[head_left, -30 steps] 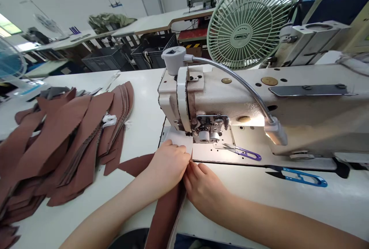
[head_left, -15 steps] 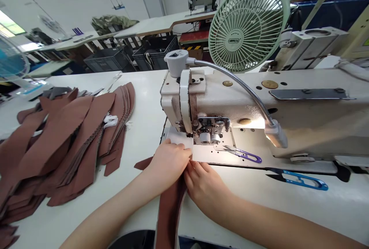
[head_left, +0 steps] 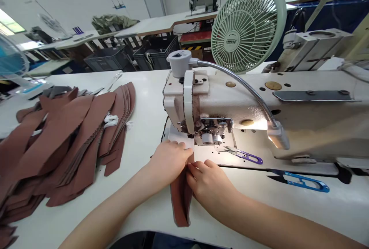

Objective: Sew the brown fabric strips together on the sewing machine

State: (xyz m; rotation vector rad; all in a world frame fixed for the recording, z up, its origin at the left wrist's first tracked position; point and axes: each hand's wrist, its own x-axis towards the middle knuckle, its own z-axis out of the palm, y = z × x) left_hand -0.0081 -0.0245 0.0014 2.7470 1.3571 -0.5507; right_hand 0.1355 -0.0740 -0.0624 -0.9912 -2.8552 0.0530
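My left hand point(head_left: 170, 160) lies over the matte brown strip point(head_left: 179, 205) at the sewing machine point(head_left: 242, 101); I can't tell how closed its grip is. My right hand point(head_left: 210, 184) pinches the strip's edge shut. The strip tapers down, creased lengthwise, towards the table's point(head_left: 145, 126) near edge.

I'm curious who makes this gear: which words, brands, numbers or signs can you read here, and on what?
None can be read for certain.
Fan: lettering on its hub, too small and blurred.
Box: yellow-and-black stripes, no legible words.
Sewing machine: no lettering that I can make out.
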